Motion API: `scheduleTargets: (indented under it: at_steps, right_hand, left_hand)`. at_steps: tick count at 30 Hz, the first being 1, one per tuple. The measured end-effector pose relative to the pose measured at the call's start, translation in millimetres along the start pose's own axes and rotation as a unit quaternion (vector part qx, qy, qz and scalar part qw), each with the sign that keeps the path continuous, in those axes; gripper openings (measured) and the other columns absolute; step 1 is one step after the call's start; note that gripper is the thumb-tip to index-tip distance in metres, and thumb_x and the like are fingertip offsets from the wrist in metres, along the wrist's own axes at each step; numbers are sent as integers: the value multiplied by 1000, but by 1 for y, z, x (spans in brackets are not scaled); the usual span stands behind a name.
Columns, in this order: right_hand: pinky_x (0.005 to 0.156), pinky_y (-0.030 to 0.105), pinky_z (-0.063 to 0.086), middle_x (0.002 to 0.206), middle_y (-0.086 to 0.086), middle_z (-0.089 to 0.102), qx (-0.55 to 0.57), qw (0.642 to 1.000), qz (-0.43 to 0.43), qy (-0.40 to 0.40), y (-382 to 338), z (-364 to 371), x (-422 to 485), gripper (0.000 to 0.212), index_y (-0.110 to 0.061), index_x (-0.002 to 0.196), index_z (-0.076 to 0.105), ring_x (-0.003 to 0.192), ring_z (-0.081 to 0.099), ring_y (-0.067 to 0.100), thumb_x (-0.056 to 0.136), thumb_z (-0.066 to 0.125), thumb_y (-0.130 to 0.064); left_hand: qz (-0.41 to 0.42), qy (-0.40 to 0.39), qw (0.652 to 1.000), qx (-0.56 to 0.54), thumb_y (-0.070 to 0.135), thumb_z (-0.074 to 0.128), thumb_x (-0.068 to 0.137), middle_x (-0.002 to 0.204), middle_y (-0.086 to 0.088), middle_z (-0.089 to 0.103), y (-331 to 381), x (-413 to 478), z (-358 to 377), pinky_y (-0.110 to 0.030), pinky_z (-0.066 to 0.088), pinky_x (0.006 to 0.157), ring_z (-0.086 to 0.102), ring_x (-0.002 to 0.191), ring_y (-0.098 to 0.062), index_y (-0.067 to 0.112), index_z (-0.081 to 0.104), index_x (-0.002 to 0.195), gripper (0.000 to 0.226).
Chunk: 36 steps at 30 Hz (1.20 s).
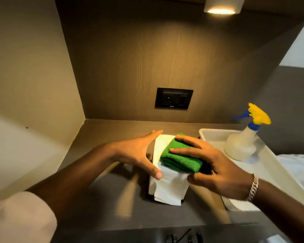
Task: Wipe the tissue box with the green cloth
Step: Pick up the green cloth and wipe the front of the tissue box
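Green cloth sits folded on the tissue box, pinched by the right hand, whose fingers are spread on top with the thumb under its near edge. The left hand braces the box's left side with straight fingers.

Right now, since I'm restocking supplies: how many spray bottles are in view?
1. The spray bottle stands upright in the white tray, right of the tissue box. More may sit outside the frame.
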State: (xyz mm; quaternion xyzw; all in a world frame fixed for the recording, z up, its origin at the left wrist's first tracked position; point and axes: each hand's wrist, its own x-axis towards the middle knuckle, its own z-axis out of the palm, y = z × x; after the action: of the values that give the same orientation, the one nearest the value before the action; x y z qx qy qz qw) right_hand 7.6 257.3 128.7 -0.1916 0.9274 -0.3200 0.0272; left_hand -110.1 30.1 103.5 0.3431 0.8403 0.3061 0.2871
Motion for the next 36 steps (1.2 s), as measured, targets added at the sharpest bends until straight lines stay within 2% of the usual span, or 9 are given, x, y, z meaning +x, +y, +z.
scheduleTargets:
  at_steps: [2,10,18,22,25,28,31,34,36]
  right_hand:
    - [115,40,23,153,-26,26,29,999,17,29,-7,15,-6,58,-53,128,50,144,15,3,72,66,-55]
    - [112,45,33,158,-21,18,-181,976,80,89,-10,29,37,62,-55,139,24,145,15,18,80,20,-73]
    - [106,48,36,155,-20,26,-190,977,72,61,-30,42,19,55,-55,136,32,142,21,22,84,20,-69]
    - [105,47,39,157,-16,26,-219,967,104,79,-27,29,46,57,-51,138,30,141,24,22,84,18,-65]
    - [110,45,37,158,-17,20,-182,966,158,95,-23,32,31,57,-53,139,27,141,23,23,84,23,-65]
    - [105,53,40,157,-17,23,-162,967,172,99,-40,45,4,57,-55,136,29,139,28,29,81,27,-65]
    - [89,62,47,151,-11,40,-213,962,153,77,-58,49,9,50,-54,130,36,133,40,39,81,36,-58]
    - [101,60,36,156,-12,29,-232,962,128,68,-52,42,43,47,-53,131,30,141,22,34,85,37,-51]
    - [104,56,35,156,-12,25,-214,961,152,81,-38,35,56,44,-50,134,30,141,20,30,91,37,-49]
  left_hand:
    - [36,20,998,-41,29,91,57,145,10,38,-6,5,2,-8,46,83,43,127,-10,33,15,147,118]
    - [83,72,980,-164,37,93,48,158,13,20,-29,11,21,-39,29,117,26,143,-10,43,13,146,126]
    - [93,89,968,-214,27,92,49,161,14,-3,-31,11,30,-36,28,117,12,147,-14,46,12,145,126]
    - [94,101,972,-190,37,91,47,162,12,-1,-29,11,31,-3,25,103,10,147,-6,41,12,147,127]
    - [83,105,974,-183,41,91,45,161,15,-13,-30,12,30,6,23,95,3,146,-7,44,10,146,130]
    - [87,101,976,-172,43,89,44,159,17,-16,-30,11,30,-1,18,105,-4,145,-2,43,8,147,131]
    - [86,94,972,-196,30,91,45,160,15,-17,-31,12,29,3,27,96,0,146,-5,46,10,146,130]
    - [94,87,970,-205,25,92,47,161,14,-6,-33,15,28,-10,37,102,17,145,-7,46,7,146,132]
    - [97,93,972,-192,34,92,44,160,19,-4,-32,16,30,-14,29,110,14,145,-1,44,7,147,134]
